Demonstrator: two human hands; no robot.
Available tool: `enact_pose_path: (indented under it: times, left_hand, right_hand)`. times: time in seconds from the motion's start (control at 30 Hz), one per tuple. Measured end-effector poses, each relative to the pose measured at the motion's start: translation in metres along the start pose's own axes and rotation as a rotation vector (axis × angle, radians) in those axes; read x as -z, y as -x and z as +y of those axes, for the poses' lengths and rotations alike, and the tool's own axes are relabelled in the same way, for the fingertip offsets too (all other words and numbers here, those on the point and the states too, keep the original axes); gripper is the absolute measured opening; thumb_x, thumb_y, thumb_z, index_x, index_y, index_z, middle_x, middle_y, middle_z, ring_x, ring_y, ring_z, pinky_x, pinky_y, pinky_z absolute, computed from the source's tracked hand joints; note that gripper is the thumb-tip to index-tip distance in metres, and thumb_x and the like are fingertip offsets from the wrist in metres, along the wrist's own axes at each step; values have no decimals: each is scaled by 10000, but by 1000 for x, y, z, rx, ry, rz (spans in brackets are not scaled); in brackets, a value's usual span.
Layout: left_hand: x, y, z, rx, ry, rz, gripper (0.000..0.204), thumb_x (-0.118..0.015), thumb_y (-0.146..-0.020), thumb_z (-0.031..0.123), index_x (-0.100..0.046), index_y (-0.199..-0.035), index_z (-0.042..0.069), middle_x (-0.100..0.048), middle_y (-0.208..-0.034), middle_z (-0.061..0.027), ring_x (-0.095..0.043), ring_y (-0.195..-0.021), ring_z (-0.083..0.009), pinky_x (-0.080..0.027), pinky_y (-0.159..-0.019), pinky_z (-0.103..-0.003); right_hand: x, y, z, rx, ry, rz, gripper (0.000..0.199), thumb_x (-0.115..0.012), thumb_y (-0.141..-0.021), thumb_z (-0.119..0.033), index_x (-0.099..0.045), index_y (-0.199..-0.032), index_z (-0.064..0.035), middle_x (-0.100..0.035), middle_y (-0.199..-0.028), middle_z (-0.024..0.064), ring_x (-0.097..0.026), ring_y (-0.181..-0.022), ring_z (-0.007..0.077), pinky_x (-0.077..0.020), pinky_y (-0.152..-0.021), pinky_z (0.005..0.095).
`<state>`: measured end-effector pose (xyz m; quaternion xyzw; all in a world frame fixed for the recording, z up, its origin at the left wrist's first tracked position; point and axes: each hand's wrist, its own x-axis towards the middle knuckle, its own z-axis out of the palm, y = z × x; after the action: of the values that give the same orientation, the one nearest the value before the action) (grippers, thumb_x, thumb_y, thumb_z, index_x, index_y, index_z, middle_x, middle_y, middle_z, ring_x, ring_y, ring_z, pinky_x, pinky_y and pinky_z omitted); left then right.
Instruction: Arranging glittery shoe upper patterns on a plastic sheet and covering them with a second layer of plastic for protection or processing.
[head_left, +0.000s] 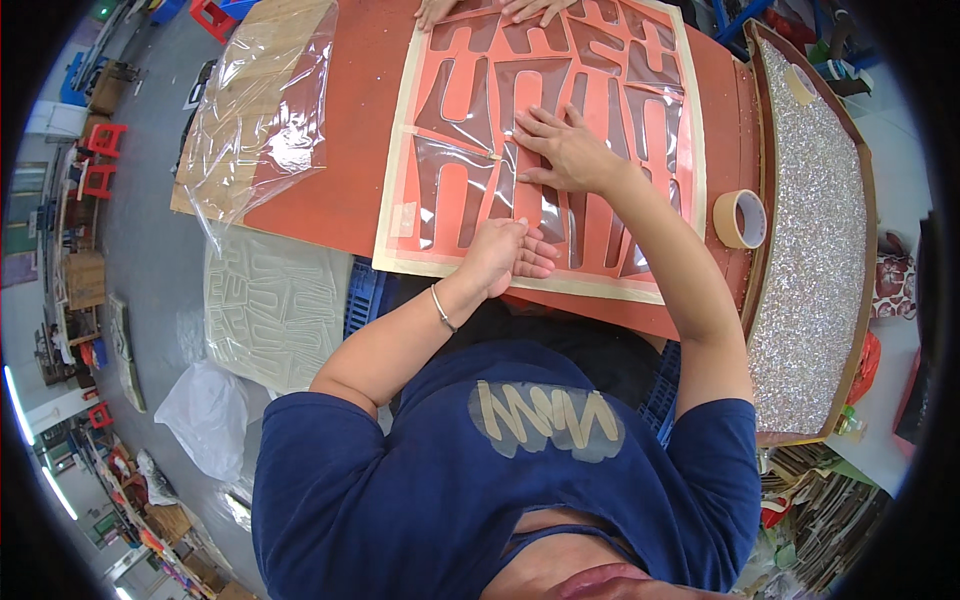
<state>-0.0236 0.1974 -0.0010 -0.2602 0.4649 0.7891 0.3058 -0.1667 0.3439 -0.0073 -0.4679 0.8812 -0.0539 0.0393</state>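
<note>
A large flat panel [399, 205] with a cream border lies on the red-topped table, its coral surface carrying elongated cut-out shapes and shiny dark, see-through film pieces. My right hand [568, 150] rests on its middle with fingers spread across a dark film piece [528, 163]. At the near edge, my left hand [508, 255] lies on its side with the fingers stretched out and the thumb tip on the lower end of that piece. I see nothing held in either hand. Short tape strips [402, 219] stick to the panel's left border.
Another person's hands [530, 10] touch the panel's far edge. A tape roll [740, 219] stands right of it. Beyond is a tray of glittery material [810, 240]. Clear film [265, 110] covers a wooden board at left. A pale patterned sheet [270, 300] and white bag [205, 405] lie lower left.
</note>
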Motion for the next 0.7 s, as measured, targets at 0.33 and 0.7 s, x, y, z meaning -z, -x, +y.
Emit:
enact_pose_path:
  times: [0.33, 0.7]
  left_hand:
    - [14, 57, -10, -246, -695, 14, 369, -470, -978, 311, -579, -895, -31, -650, -699, -92, -547, -481, -101, -452, -417, -234]
    - [101, 79, 2, -913, -1467, 784, 435, -657, -829, 190, -504, -1161, -46, -442, -1206, -220, -394, -1153, -377, -298, -1018, -452]
  right_hand:
    - [-21, 24, -48, -126, 125, 220, 818, -520, -811, -615, -442, -1335, 9, -371, -1442, 160, -327, -1351, 294, -188, -1078, 606]
    - [20, 26, -57, -313, -213, 492, 641, -530, -884, -396, -387, -1369, -2, -333, -1450, 201, -313, -1354, 329, -172, -1086, 604]
